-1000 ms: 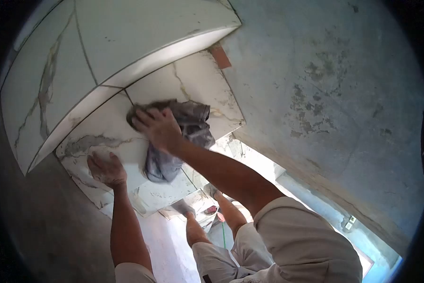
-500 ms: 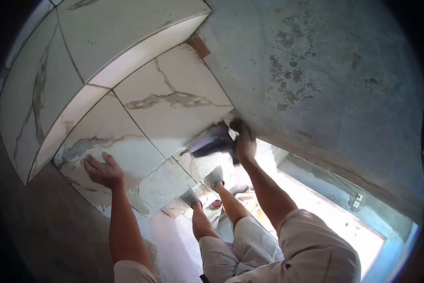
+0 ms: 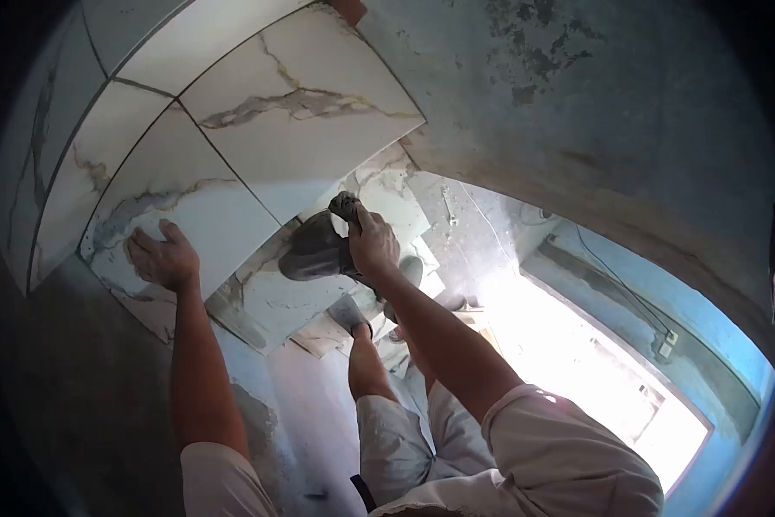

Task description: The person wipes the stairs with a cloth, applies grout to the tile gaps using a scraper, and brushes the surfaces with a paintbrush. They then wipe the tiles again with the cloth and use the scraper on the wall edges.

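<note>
My left hand (image 3: pixel 165 257) rests on a white marble-patterned tile (image 3: pixel 224 215) near its left corner, with the fingers apart and nothing held. My right hand (image 3: pixel 375 243) grips a bunched end of a dark grey cloth (image 3: pixel 314 248). The rest of the cloth hangs to the left of that hand, over the lower step. Above it lies a second veined tile (image 3: pixel 318 146), with a dark joint line between the two tiles.
A higher tiled step (image 3: pixel 68 146) curves along the upper left. A rough grey-blue wall (image 3: pixel 594 121) fills the right. My feet in grey footwear (image 3: pixel 347 312) stand on lower steps. A bright opening (image 3: pixel 577 362) and a wall socket (image 3: pixel 668 343) are at the lower right.
My right hand swept the cloth from the upper tile to the right, off its edge, then back left over the lower step. My left hand stays on its tile. The view has tilted downward.
</note>
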The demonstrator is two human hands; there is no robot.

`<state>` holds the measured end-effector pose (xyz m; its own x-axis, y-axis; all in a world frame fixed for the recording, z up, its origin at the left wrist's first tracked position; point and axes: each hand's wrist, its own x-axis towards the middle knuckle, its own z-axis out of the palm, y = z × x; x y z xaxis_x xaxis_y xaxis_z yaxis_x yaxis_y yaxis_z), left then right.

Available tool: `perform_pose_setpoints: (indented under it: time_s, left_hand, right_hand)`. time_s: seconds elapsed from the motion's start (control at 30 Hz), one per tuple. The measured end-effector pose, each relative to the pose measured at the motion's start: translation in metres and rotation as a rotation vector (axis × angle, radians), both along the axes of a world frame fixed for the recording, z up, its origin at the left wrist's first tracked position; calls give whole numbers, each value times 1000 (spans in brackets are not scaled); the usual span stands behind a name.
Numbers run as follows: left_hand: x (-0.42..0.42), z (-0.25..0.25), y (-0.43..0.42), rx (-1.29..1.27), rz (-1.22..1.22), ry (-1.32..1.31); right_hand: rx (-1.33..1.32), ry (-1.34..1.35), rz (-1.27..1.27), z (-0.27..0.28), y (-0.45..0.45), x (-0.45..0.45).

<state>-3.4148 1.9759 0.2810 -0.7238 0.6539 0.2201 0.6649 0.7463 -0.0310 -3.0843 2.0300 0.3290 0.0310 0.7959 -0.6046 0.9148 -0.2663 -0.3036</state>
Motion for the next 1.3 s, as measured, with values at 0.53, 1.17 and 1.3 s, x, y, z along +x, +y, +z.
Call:
perform_pose_setpoints:
  time_s: [0.53,1.17,1.3]
  left_hand:
    - [-72,-61,-35,248,-258,-56]
    - [158,45,-228,404,-483,-139]
    - [196,51,-277,350,-480,-92]
  right_hand:
    - [252,-155,-16,43,-100,363]
    - [-19,-119,44,90,-176,450]
    - [105,72,112,27,-154,464]
